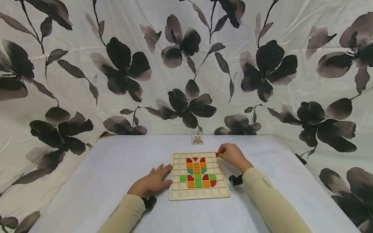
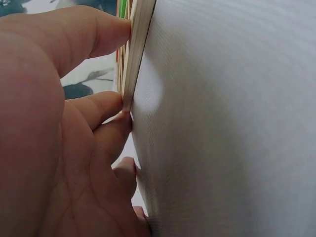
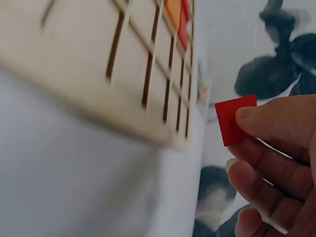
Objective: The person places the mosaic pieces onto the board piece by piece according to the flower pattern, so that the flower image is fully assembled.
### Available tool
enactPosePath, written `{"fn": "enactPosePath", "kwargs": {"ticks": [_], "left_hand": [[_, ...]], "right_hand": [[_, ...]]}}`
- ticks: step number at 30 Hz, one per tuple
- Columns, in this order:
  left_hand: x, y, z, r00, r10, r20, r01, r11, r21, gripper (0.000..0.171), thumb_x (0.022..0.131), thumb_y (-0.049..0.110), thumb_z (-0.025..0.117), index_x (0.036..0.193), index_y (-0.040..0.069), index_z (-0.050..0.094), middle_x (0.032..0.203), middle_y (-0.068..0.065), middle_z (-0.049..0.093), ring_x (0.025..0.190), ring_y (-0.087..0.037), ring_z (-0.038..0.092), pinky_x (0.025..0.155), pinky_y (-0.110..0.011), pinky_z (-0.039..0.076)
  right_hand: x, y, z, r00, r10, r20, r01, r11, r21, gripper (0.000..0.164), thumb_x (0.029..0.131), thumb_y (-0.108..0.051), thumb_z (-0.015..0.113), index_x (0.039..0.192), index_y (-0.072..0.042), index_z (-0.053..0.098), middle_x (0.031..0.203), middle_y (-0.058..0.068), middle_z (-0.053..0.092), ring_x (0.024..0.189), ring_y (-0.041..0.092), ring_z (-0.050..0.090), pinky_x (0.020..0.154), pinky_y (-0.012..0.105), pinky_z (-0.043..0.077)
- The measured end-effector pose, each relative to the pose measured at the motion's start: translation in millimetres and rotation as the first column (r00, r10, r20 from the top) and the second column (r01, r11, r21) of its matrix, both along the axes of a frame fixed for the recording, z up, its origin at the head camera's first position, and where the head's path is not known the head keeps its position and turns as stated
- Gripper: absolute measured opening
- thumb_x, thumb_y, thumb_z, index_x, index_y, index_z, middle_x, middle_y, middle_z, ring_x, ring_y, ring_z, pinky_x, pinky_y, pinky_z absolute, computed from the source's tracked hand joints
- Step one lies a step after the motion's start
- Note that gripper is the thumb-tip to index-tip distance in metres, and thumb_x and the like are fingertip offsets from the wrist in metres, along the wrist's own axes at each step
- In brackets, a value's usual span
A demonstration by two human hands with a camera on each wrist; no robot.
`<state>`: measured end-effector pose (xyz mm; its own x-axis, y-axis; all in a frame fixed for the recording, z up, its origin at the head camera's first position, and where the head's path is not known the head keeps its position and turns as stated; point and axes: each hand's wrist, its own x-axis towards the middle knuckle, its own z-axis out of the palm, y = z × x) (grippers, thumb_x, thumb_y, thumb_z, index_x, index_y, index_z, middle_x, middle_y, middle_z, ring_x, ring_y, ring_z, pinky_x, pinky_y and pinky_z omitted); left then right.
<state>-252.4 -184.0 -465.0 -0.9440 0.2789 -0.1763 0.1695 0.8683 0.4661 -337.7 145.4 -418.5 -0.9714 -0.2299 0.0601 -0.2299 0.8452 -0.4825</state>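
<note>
A wooden grid board [image 1: 177, 193] lies on the table with orange, green and red tiles set in its middle cells. Among them are square tiles, like the bright green one [image 1: 198, 184], and rounded ones, like the red one [image 1: 213, 183]. My left hand [image 1: 152, 182] touches the board's left edge with thumb and fingertips, fingers spread; the left wrist view shows them against the board's side [image 2: 140, 34]. Near the far right corner, my right hand [image 1: 234, 157] pinches a red square tile [image 3: 228, 123] between thumb and finger, raised off the board in the right wrist view.
Behind the board lies a small card [image 1: 197, 139] with a coloured picture on it. A white cloth [image 1: 116, 161] covers the table. Floral fabric [image 1: 186, 77] hangs at the back and sides. A black device is strapped at each wrist.
</note>
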Motion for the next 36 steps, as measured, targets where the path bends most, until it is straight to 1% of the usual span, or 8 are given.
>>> {"fn": "enactPosePath", "kwargs": {"ticks": [4, 10, 17, 20, 24, 30, 34, 36], "left_hand": [[-1.0, -0.3, -0.8, 1.000, -0.002, -0.002, 0.002, 1.000, 0.000, 0.067, 0.092, 0.039, 0.059, 0.150, 0.013, 0.037, 0.158, -0.005, 0.032, 0.150, -0.035, 0.016, 0.120, -0.061, 0.008], [-1.5, -0.7, -1.0, 1.000, -0.006, 0.003, 0.006, 1.000, -0.001, 0.067, 0.092, 0.039, 0.059, 0.150, 0.013, 0.037, 0.158, -0.006, 0.032, 0.150, -0.035, 0.015, 0.119, -0.061, 0.007], [-2.0, -1.3, -1.3, 1.000, -0.008, 0.005, 0.008, 1.000, 0.004, 0.067, 0.093, 0.039, 0.059, 0.150, 0.013, 0.036, 0.159, -0.005, 0.032, 0.150, -0.035, 0.014, 0.119, -0.061, 0.007], [-2.2, -1.0, -1.4, 1.000, -0.009, 0.004, 0.009, 1.000, 0.005, 0.067, 0.093, 0.039, 0.059, 0.150, 0.013, 0.037, 0.159, -0.005, 0.032, 0.150, -0.035, 0.015, 0.119, -0.061, 0.007], [-2.1, -1.5, -0.9, 1.000, -0.013, 0.009, 0.013, 1.000, 0.005, 0.067, 0.093, 0.039, 0.059, 0.150, 0.013, 0.036, 0.159, -0.006, 0.031, 0.150, -0.035, 0.014, 0.119, -0.061, 0.007], [-1.4, -1.7, 1.8, 1.000, -0.020, 0.010, 0.020, 1.000, 0.016, 0.065, 0.093, 0.037, 0.059, 0.150, 0.012, 0.037, 0.159, -0.006, 0.032, 0.150, -0.036, 0.015, 0.119, -0.062, 0.007], [-1.1, -1.4, 1.6, 1.000, -0.024, -0.003, 0.024, 1.000, 0.015, 0.064, 0.093, 0.036, 0.058, 0.149, 0.012, 0.039, 0.158, -0.006, 0.033, 0.150, -0.037, 0.016, 0.119, -0.062, 0.009], [-1.0, -1.4, 1.3, 1.000, -0.024, -0.004, 0.024, 1.000, 0.013, 0.064, 0.093, 0.036, 0.058, 0.149, 0.012, 0.039, 0.158, -0.006, 0.033, 0.150, -0.037, 0.016, 0.119, -0.062, 0.009]], "right_hand": [[15.7, -13.7, 0.5, 0.997, 0.071, -0.026, -0.071, 0.997, -0.022, 0.003, 0.088, -0.017, 0.069, 0.090, -0.015, 0.071, 0.084, -0.003, 0.067, 0.077, 0.015, 0.055, 0.072, 0.031, 0.051], [42.3, -36.9, -0.2, 0.985, 0.170, -0.040, -0.172, 0.984, -0.050, 0.012, 0.089, -0.016, 0.070, 0.099, -0.014, 0.075, 0.086, -0.006, 0.069, 0.077, 0.012, 0.056, 0.072, 0.028, 0.050], [69.4, -65.3, -1.8, 0.951, 0.302, -0.069, -0.305, 0.952, -0.034, 0.012, 0.090, -0.019, 0.069, 0.100, -0.017, 0.076, 0.089, -0.007, 0.071, 0.073, 0.006, 0.056, 0.066, 0.021, 0.049], [76.7, -75.1, -4.7, 0.936, 0.343, -0.082, -0.345, 0.938, -0.016, 0.011, 0.089, -0.019, 0.069, 0.097, -0.018, 0.076, 0.088, -0.009, 0.072, 0.075, 0.005, 0.058, 0.068, 0.021, 0.049], [83.2, -87.7, -8.4, 0.912, 0.398, -0.101, -0.397, 0.917, 0.030, 0.010, 0.088, -0.020, 0.071, 0.095, -0.018, 0.077, 0.089, -0.010, 0.073, 0.082, 0.005, 0.062, 0.076, 0.023, 0.053], [93.6, -103.3, -12.3, 0.893, 0.437, -0.104, -0.428, 0.898, 0.099, 0.010, 0.088, -0.019, 0.070, 0.096, -0.018, 0.076, 0.086, -0.012, 0.071, 0.077, 0.001, 0.057, 0.072, 0.018, 0.050], [97.5, -111.6, -15.5, 0.870, 0.473, -0.140, -0.443, 0.874, 0.202, 0.010, 0.088, -0.022, 0.071, 0.096, -0.020, 0.075, 0.087, -0.012, 0.070, 0.076, 0.000, 0.058, 0.072, 0.017, 0.050], [99.0, -114.9, -16.9, 0.864, 0.482, -0.145, -0.443, 0.865, 0.237, 0.009, 0.088, -0.023, 0.071, 0.096, -0.020, 0.075, 0.086, -0.013, 0.070, 0.076, 0.000, 0.058, 0.072, 0.018, 0.050]]}}
